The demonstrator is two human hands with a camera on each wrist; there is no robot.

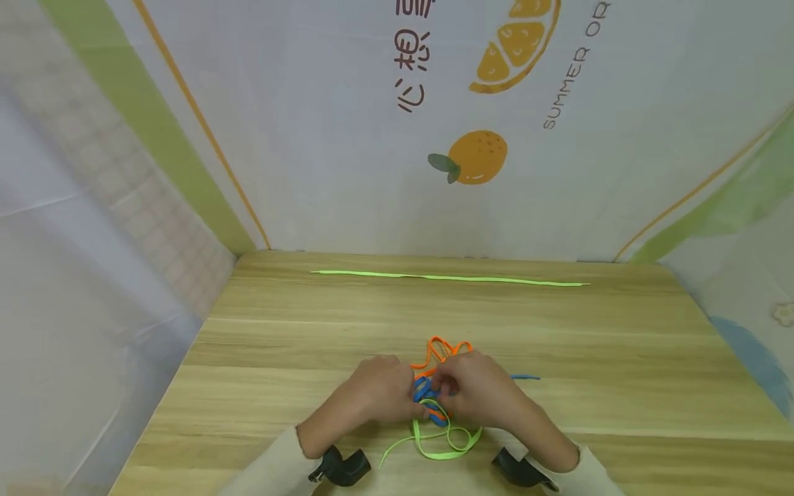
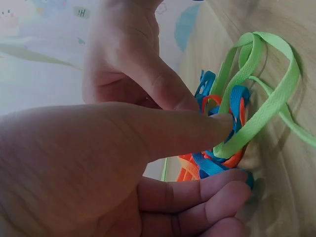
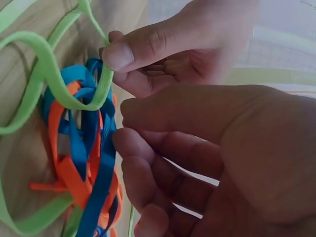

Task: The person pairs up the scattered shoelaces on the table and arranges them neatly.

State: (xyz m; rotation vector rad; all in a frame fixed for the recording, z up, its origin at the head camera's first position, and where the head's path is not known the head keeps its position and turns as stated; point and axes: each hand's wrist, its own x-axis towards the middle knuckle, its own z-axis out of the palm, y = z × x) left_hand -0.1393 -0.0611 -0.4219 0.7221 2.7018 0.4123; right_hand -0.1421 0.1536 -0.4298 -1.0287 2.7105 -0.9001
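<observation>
A tangled bundle of blue and orange flat shoelaces [image 1: 422, 390] lies on the table between the hands, with a lime-green shoelace [image 2: 276, 101] looped over it. My left hand [image 1: 386, 389] pinches the green lace between thumb and fingers, as the right wrist view shows; its lower fingers curl beside the bundle. On the other side, my right hand [image 1: 480, 388] has loosely bent fingers, thumb and index tips close together at the edge of a blue lace [image 3: 106, 163]. Nothing shows between those tips. In the head view the hands partly cover the bundle.
Another lime-green shoelace [image 1: 446, 277] lies straight across the far part of the wooden table [image 1: 267, 331]. Orange loops [image 1: 437, 344] spread beyond the hands, and a blue lace end [image 1: 526, 377] pokes out at the right. A printed cloth [image 1: 347, 172] hangs behind the table.
</observation>
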